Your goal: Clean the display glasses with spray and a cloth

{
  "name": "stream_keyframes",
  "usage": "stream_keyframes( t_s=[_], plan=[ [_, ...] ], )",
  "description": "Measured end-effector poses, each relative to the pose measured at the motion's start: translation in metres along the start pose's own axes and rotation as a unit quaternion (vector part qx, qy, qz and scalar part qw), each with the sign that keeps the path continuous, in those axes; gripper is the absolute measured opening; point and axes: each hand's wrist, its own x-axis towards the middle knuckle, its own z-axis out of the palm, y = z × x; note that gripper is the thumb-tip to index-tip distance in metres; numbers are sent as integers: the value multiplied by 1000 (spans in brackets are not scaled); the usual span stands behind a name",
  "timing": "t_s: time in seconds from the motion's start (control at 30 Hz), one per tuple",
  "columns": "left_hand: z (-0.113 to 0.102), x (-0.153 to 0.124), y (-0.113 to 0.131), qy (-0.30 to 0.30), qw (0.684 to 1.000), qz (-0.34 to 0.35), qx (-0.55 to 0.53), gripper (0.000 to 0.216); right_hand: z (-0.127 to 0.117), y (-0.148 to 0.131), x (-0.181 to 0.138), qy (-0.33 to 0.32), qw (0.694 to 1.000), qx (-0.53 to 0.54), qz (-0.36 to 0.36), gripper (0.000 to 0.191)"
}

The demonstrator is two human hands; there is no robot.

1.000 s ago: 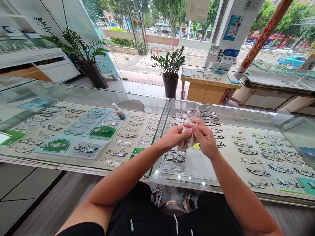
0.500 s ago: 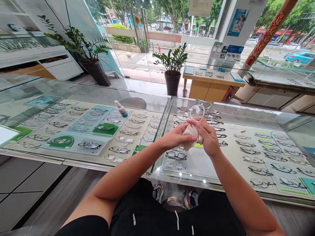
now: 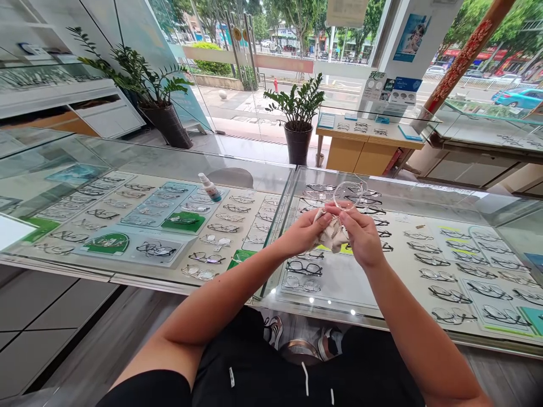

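Note:
Both of my hands meet above the glass display counter (image 3: 424, 195). My left hand (image 3: 302, 233) pinches a pale cleaning cloth (image 3: 332, 237) bunched between the two hands. My right hand (image 3: 362, 236) is closed on a pair of clear-framed glasses (image 3: 348, 195), whose free lens sticks up above my fingers. The cloth is wrapped around the lower part of the glasses, which is hidden. Rows of spectacles (image 3: 449, 265) lie inside the counter under my hands.
A small spray bottle (image 3: 208, 187) stands on the left glass counter (image 3: 139, 164). Two potted plants (image 3: 297, 121) stand on the floor behind the counters. A wooden display table (image 3: 365, 150) sits beyond. My feet rest on a stool ring below.
The glasses have turned and shifted slightly right in my hands, and the cloth has been reworked between my fingers. The view tilted a little.

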Motion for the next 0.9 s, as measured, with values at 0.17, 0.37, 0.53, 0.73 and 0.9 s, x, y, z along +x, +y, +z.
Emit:
stream_keyframes(
  t_s=[0.17, 0.37, 0.53, 0.73, 0.9],
  plan=[
    [-11, -3, 11, -90, 995, -37, -18, 46, -1, -2, 0, 34, 999, -9, -3, 27],
    [-9, -4, 15, -104, 993, -40, -42, 46, -3, 0, 1, 45, 999, 8, 21, 27],
    [-1, 0, 1, -34, 998, -14, -47, 49, -2, 1, 2, 21, 1000, 5, 9, 25],
    [-7, 1, 0, -7, 1000, -14, 10, 58, 0, -2, 1, 30, 999, 13, 13, 24],
    [-12, -1, 10, -75, 997, -4, -1, 47, -1, -1, 1, 67, 996, 32, 39, 23]
  ],
)
